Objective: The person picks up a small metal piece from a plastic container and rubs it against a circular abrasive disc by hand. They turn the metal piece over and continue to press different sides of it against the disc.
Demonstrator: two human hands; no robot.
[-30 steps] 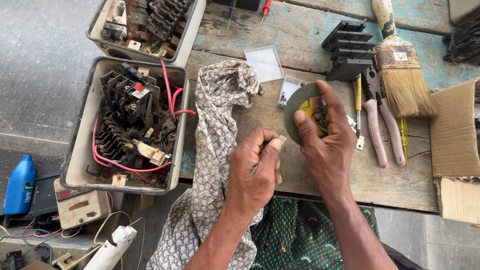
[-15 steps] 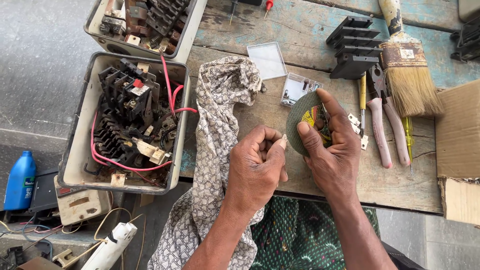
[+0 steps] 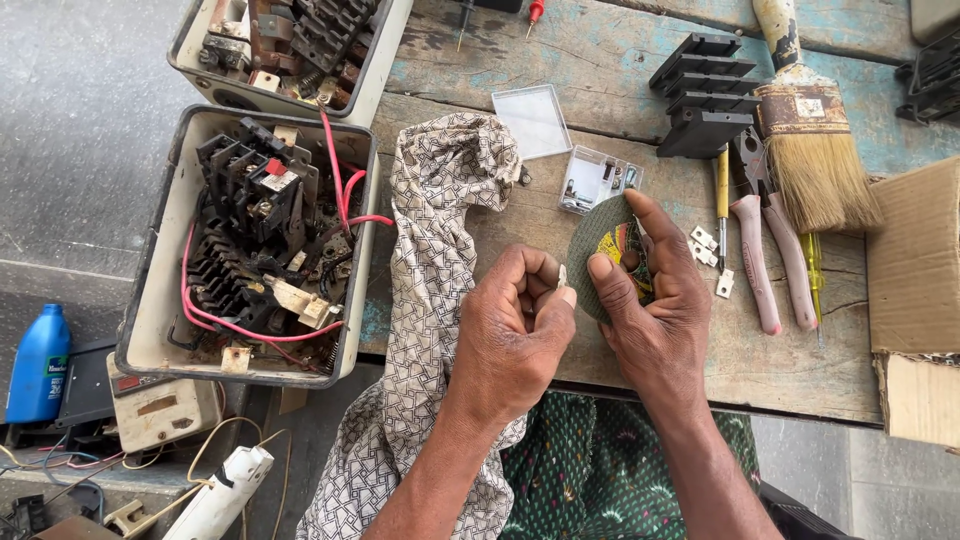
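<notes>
Grinding disc point(image 3: 600, 255), grey-green and round with a yellow and red label at its middle, sits upright in the right hand point(image 3: 655, 310) over the wooden bench point(image 3: 620, 60); the fingers wrap its back while the thumb presses its near face, so that grip is clenched on the disc. The left hand point(image 3: 515, 335) is closed too, pinching a small pale metal piece point(image 3: 562, 276) between thumb and forefinger, its tip held right at the disc's left edge (whether the two actually touch, I cannot tell).

Just left of the hands a patterned cloth point(image 3: 430, 270) drapes from the bench down over the person's lap. Beyond the disc lie a small clear plastic box point(image 3: 596, 180) and its separate lid point(image 3: 533, 121). To the right are little white metal contacts point(image 3: 706, 247), a yellow-handled screwdriver point(image 3: 721, 195), pink-handled pliers point(image 3: 765, 250) and a wide paintbrush point(image 3: 810, 150), with a black ribbed part point(image 3: 705, 95) above them. At the left an open grey switch box point(image 3: 250, 240) shows black contactor parts and red wires, and a blue bottle point(image 3: 38, 362) stands on the floor below.
</notes>
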